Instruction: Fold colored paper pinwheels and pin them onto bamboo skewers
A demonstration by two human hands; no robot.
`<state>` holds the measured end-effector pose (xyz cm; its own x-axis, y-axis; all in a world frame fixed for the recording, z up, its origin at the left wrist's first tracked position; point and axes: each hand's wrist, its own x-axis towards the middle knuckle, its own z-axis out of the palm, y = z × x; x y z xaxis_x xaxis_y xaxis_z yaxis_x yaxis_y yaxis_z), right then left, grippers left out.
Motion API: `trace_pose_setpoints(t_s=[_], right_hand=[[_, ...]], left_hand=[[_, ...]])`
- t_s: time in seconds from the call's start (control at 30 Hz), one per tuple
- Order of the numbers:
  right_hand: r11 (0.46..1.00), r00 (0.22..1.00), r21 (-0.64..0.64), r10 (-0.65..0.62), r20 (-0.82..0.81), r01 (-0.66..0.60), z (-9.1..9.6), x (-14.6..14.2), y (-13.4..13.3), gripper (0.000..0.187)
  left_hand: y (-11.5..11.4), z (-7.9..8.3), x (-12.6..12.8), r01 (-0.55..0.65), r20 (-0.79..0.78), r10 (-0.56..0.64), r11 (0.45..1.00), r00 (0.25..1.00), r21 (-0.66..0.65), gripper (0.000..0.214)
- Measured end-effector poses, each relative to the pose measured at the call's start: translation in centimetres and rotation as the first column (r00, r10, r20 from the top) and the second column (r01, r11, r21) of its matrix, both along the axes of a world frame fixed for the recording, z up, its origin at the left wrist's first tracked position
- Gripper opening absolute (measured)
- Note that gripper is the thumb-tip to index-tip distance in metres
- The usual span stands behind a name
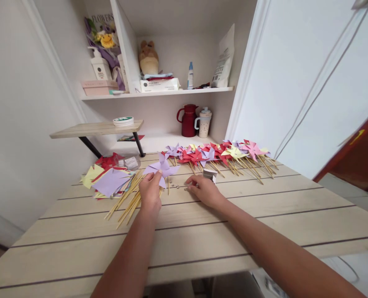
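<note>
My left hand (pixel 150 191) pinches a folded purple paper pinwheel (pixel 162 167) and holds it just above the wooden table (pixel 202 231). Fingers down on the tabletop, my right hand (pixel 204 190) reaches toward small pins (pixel 175 186) lying between the two hands; whether it grips one I cannot make out. A small white box (pixel 210 174) stands just behind the right hand. Loose wooden sticks (pixel 128 200) lie left of my left hand.
A row of finished paper pinwheels on sticks (pixel 224 155) lies along the table's far edge. Coloured paper squares (pixel 109 181) are stacked at the far left. Behind stand a red jug (pixel 188 120), a mug (pixel 204 122), a small wooden shelf (pixel 97 129) and wall shelves.
</note>
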<state>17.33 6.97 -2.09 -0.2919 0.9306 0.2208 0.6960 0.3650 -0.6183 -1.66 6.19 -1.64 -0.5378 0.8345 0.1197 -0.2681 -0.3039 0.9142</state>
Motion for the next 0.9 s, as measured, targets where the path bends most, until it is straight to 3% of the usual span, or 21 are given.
trace_pose_setpoints(t_s=[0.43,0.9], right_hand=[[0.997,0.995,-0.027,-0.063,0.080,0.066,-0.1,-1.5,0.8,0.016],[0.997,1.000,-0.068,-0.024,-0.012,0.023,-0.5,-1.6,0.9,0.010]], left_hand=[[-0.2,0.3,0.6,0.002,-0.043,-0.003,1.000,0.999,-0.004,0.020],[-0.3,0.2,0.7,0.022,-0.013,-0.022,1.000,1.000,0.008,0.021]])
